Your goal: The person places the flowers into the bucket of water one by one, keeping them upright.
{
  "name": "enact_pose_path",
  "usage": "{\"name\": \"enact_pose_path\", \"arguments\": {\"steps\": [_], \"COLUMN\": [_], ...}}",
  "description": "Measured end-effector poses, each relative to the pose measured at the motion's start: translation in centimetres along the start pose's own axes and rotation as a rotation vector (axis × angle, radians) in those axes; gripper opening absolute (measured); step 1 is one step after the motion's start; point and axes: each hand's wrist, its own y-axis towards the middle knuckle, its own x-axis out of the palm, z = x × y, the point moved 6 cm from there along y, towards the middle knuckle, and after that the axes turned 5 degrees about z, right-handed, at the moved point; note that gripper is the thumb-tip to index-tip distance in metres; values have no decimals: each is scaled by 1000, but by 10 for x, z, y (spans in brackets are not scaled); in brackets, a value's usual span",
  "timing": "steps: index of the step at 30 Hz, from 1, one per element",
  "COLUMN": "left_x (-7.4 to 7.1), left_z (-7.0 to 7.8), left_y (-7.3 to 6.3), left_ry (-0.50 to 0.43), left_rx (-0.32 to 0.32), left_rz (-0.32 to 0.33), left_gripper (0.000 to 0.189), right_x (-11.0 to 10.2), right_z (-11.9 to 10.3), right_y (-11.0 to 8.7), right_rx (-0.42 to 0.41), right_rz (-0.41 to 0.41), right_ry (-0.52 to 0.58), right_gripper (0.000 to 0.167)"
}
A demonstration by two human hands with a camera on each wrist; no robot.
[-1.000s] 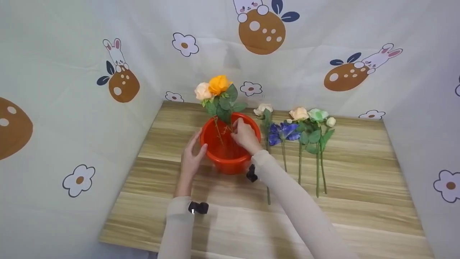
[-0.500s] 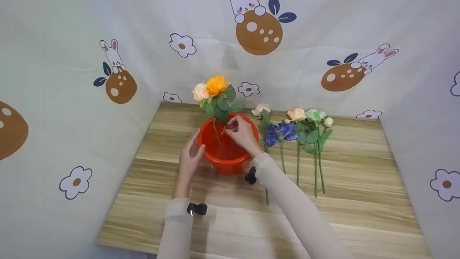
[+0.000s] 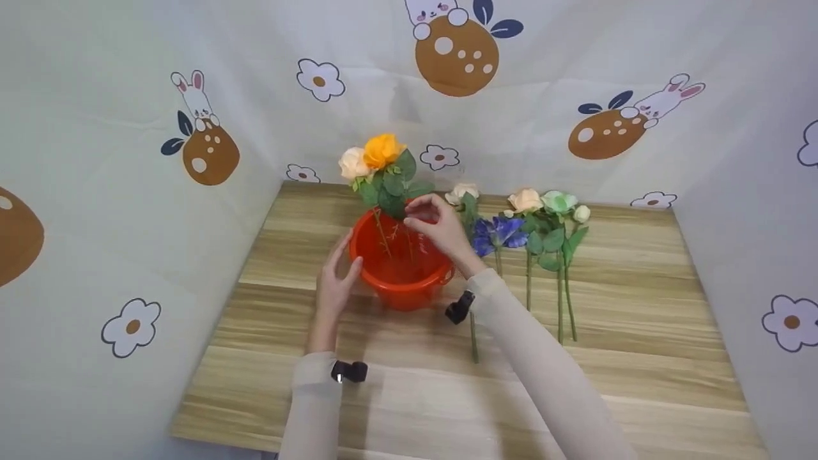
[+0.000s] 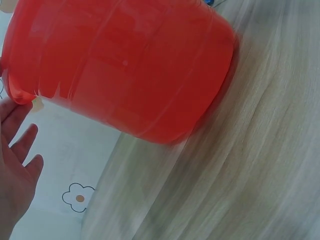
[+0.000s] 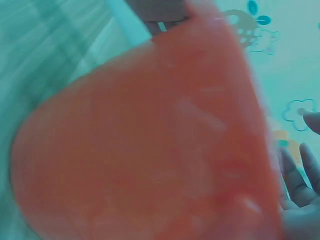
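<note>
In the head view, a red bucket (image 3: 409,295) stands on the wooden table. An orange rose (image 3: 383,151) and a pale rose (image 3: 354,163) lean at its back rim, their stems inside it. My left hand (image 3: 335,284) rests at the bucket's left rim, fingers extended and thumb spread; the left wrist view shows its fingertips right at the rim. Over the bucket's right rim is my right hand (image 3: 446,231), with a gap between thumb and fingers and nothing held. In the right wrist view its parted fingers (image 5: 295,182) show beyond the bucket wall.
Several loose flowers lie right of the bucket: a cream rose (image 3: 463,193), a blue-purple flower (image 3: 500,234), a peach rose (image 3: 526,200), a green flower (image 3: 559,202) and a small white bud (image 3: 581,213). A printed cloth (image 3: 530,128) hangs behind the table.
My right hand has let go of the orange rose's stem, parted its thumb and fingers and drawn back to the upper right. My left hand stays at the rim.
</note>
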Motion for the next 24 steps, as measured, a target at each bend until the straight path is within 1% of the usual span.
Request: {"name": "enact_pose_path", "arguments": {"steps": [1, 4, 8, 12, 16, 20, 24], "left_x": [0, 1, 4, 4, 4, 4, 5], "left_z": [1, -15, -39, -40, -40, -39, -38], "left_y": [0, 3, 7, 7, 7, 7, 7], "left_ry": [1, 15, 21, 12, 2, 3, 2], "left_rx": [2, 17, 40, 38, 45, 58, 63], "left_rz": [3, 18, 37, 37, 40, 51, 55], "left_gripper": [52, 52, 52, 52, 52, 51, 51], "right_x": [-5, -20, -42, -66, -90, -117, -145], "right_z": [-4, -14, -19, -17, -10, -2, 6], "right_y": [0, -1, -3, -6, -11, -17, -26], "right_rx": [-11, -32, -44, -59, -40, -11, -16], "right_rz": [3, 14, 40, 68, 104, 144, 193], "right_ry": [-1, 0, -1, -20, -17, 4, 72], "right_gripper": [29, 30, 31, 33, 36, 39, 38]}}
